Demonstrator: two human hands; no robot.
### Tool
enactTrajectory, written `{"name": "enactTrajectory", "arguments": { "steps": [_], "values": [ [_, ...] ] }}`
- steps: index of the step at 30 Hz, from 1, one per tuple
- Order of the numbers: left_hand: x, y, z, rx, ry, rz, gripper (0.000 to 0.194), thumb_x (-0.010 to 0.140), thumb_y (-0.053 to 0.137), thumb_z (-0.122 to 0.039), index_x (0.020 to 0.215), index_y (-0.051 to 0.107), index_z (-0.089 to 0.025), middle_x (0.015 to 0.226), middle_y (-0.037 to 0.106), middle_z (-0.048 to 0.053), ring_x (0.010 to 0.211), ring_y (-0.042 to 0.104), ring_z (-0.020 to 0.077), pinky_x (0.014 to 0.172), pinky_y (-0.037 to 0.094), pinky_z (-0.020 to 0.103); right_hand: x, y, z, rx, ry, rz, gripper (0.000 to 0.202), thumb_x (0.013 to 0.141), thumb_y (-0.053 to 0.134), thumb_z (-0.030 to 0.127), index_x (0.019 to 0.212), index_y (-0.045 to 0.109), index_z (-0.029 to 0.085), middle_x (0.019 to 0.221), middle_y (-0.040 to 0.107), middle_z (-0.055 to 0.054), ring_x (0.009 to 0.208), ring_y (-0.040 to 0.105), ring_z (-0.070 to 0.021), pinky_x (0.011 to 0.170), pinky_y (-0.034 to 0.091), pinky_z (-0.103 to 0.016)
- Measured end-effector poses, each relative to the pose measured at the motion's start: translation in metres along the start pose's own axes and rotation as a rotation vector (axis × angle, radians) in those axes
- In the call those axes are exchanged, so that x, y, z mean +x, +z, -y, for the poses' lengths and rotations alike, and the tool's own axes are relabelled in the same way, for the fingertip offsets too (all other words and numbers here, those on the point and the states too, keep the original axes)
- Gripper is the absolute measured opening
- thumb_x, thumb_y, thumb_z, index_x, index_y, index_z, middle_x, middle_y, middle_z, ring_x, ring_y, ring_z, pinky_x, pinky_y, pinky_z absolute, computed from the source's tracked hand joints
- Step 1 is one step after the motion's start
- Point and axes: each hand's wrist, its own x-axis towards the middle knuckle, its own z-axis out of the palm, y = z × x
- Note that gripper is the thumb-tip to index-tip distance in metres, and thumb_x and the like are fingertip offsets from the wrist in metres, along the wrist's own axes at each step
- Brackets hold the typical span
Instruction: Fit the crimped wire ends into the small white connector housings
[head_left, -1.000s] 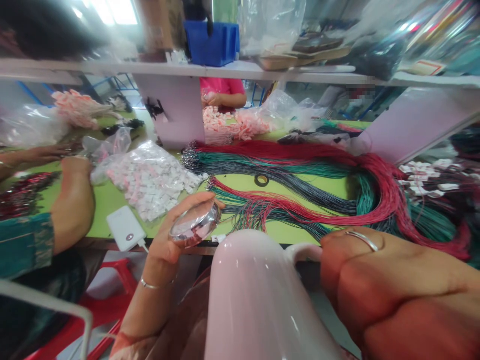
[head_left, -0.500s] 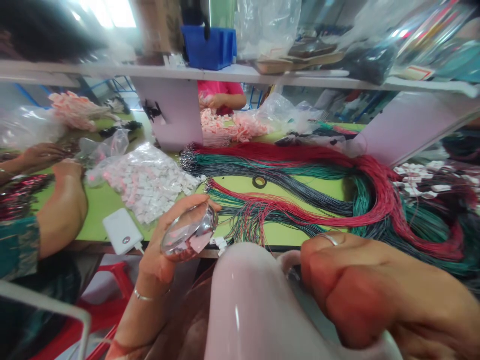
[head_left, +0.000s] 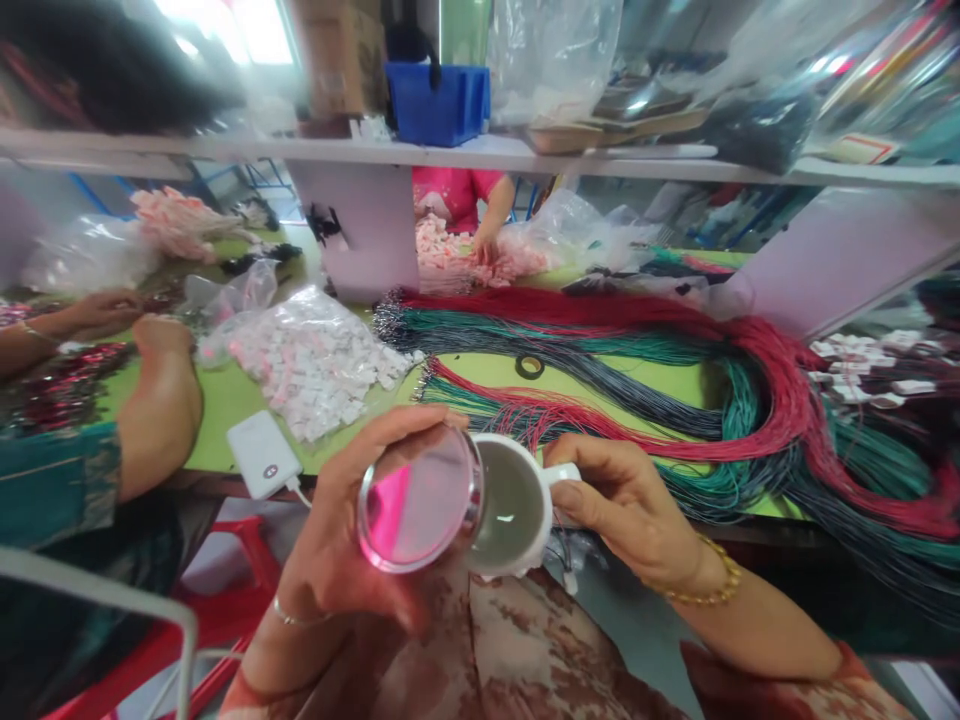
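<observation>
My right hand (head_left: 622, 510) pinches the handle of a white mug (head_left: 546, 500), which hangs just past the table's front edge above my lap. Its mouth faces me and a greyish, see-through liquid shows inside. My left hand (head_left: 330, 530) is closed around a round, shiny lid (head_left: 420, 505) with a silver rim. The lid's mirror-like face reflects pink and white. It is held at the mug's left side and overlaps the left part of the rim; whether the two touch I cannot tell.
Long red, green and dark wires (head_left: 600, 385) lie across the green table (head_left: 480, 368), around a tape roll (head_left: 529, 367). A bag of white connectors (head_left: 307, 360) and a white power bank (head_left: 262, 455) are left. A co-worker's arm (head_left: 161, 400) rests further left; a shelf (head_left: 510, 155) spans above.
The mug has come down and away from the camera, from tilted close up to lower over my lap. My left hand has brought the lid rightward, beside the mug.
</observation>
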Motion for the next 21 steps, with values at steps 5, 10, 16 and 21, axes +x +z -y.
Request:
{"name": "enactTrajectory", "arguments": {
  "steps": [5, 10, 16, 21],
  "values": [
    [0.010, 0.002, 0.001, 0.083, 0.050, 0.118, 0.085, 0.053, 0.085, -0.054, 0.126, 0.059, -0.020, 0.123, 0.063, 0.015, 0.113, 0.058, 0.0327, 0.101, 0.045, 0.048, 0.010, 0.001, -0.014, -0.046, -0.004, -0.018, 0.036, 0.082, 0.067, 0.047, 0.066, 0.055, 0.016, 0.059, 0.052, 0.001, 0.054, 0.044, -0.0095, 0.050, 0.036, -0.022],
    [0.019, 0.006, -0.001, 0.063, 0.001, 0.200, 0.071, 0.056, 0.087, -0.041, 0.120, 0.065, -0.024, 0.121, 0.065, 0.012, 0.117, 0.056, 0.0336, 0.107, 0.039, 0.052, 0.017, 0.004, -0.022, -0.022, 0.043, -0.010, 0.040, 0.079, 0.068, 0.052, 0.064, 0.055, 0.017, 0.057, 0.050, 0.001, 0.053, 0.042, -0.0098, 0.048, 0.034, -0.023],
    [0.026, 0.006, 0.035, -0.140, -0.006, 0.092, 0.109, 0.045, 0.082, -0.067, 0.139, 0.046, -0.024, 0.138, 0.052, 0.015, 0.128, 0.048, 0.0349, 0.109, 0.037, 0.049, 0.027, 0.004, -0.024, 0.075, 0.055, -0.075, 0.045, 0.076, 0.069, 0.056, 0.061, 0.052, 0.017, 0.055, 0.046, 0.002, 0.051, 0.038, -0.0089, 0.048, 0.034, -0.024],
    [0.028, 0.004, 0.095, -0.143, -0.099, -0.164, 0.081, 0.073, 0.061, -0.071, 0.136, 0.048, -0.022, 0.129, 0.059, 0.014, 0.121, 0.055, 0.0275, 0.104, 0.042, 0.042, 0.055, -0.014, 0.002, 0.033, -0.068, -0.213, 0.049, 0.077, 0.070, 0.056, 0.057, 0.046, 0.018, 0.052, 0.038, 0.004, 0.049, 0.033, -0.0076, 0.047, 0.029, -0.024]
  ]
}}
